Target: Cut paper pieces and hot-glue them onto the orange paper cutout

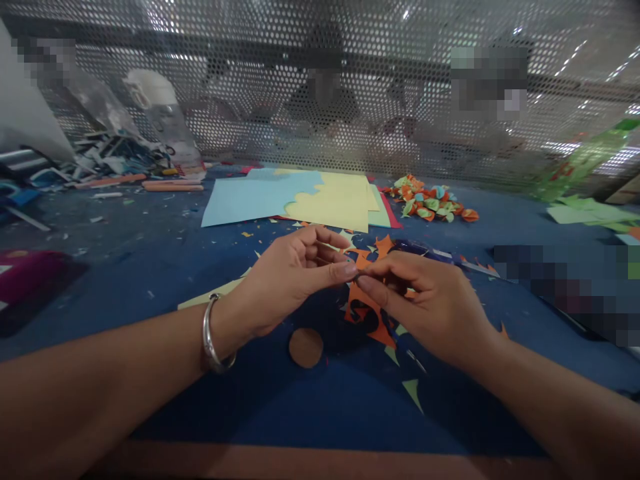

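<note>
My left hand (305,267), with a silver bangle on its wrist, is closed, thumb against fingers. My right hand (420,293) pinches close beside it, and the fingertips of both meet. Whatever lies between them is too small and hidden to name. Below and behind the fingers lie orange paper offcuts (373,317) with rounded cut-outs. A flat brown disc (306,348) rests on the blue table surface (300,413) beneath my left hand. Pale green paper scraps (413,395) are scattered near my right hand. A dark blue handled tool (413,248) is partly covered behind it.
Blue (245,197) and yellow paper sheets (335,203) lie farther back. Right of them sits a pile of small curled paper pieces (435,200). A clear bottle (173,127) stands back left, a green bottle (580,160) back right. A perforated metal screen (280,80) closes off the rear.
</note>
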Tool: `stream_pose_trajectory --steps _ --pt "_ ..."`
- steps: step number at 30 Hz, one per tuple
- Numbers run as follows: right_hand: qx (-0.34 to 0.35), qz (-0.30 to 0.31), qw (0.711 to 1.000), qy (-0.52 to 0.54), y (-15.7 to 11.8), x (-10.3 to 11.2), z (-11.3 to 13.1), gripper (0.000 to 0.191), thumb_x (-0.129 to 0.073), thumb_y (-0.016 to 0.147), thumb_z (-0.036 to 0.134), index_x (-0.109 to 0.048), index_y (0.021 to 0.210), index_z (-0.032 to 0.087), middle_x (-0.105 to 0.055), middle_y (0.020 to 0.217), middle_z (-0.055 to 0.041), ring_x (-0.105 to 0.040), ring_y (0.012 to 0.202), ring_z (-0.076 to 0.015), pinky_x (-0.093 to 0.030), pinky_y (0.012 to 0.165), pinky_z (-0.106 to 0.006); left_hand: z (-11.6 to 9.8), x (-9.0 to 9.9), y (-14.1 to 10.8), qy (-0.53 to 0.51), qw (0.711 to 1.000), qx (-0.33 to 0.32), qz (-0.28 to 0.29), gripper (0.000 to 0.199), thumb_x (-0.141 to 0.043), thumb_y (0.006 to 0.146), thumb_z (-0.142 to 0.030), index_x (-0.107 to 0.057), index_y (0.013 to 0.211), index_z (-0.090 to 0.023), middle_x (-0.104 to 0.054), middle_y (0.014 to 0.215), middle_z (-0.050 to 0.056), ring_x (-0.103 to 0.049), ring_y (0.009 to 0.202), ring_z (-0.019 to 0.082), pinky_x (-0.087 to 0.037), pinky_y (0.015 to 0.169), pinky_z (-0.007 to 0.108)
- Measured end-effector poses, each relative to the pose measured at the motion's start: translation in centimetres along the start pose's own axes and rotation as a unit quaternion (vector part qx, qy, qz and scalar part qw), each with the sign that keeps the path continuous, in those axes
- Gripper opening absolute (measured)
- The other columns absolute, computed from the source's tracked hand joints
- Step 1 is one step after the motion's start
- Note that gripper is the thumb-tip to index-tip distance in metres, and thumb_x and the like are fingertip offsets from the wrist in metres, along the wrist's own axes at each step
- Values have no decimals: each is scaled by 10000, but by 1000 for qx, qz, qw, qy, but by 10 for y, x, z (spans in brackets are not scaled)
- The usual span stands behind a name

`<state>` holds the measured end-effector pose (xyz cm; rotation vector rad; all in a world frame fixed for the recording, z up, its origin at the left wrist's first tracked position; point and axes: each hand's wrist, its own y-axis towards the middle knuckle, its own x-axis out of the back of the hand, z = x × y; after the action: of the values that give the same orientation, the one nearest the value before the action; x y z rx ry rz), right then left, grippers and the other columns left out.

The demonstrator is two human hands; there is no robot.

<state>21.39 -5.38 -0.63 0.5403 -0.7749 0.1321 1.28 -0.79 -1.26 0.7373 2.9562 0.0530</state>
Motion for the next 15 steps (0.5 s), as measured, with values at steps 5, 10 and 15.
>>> stream_pose_trajectory --steps 5,10,15 --pt "5 -4 1000 -5 1 0 0 194 -602 961 218 -709 804 175 -601 674 22 -517 585 -92 -395 536 -232 1 0 0 7 1000 -13 8 405 -835 781 -269 -623 1115 -180 -699 949 18 -653 895 126 -522 822 259" --pt "38 -23 998 -40 0 -1 1 137 -608 927 163 -715 842 169 -635 711 12 -560 617 -99 -426 574 -237 2 1 -1 42 999 -29 19 461 -838 769 -261 -589 1149 -183 -681 928 15 -643 870 132 -524 797 272" --pt "48 -39 996 -57 -1 0 2 126 -601 923 157 -710 861 167 -652 721 3 -573 616 -106 -439 575 -245 0 0 -2 85 994 -58 41 472 -815 789 -263 -548 1173 -195 -677 931 15 -665 856 143 -542 787 288"
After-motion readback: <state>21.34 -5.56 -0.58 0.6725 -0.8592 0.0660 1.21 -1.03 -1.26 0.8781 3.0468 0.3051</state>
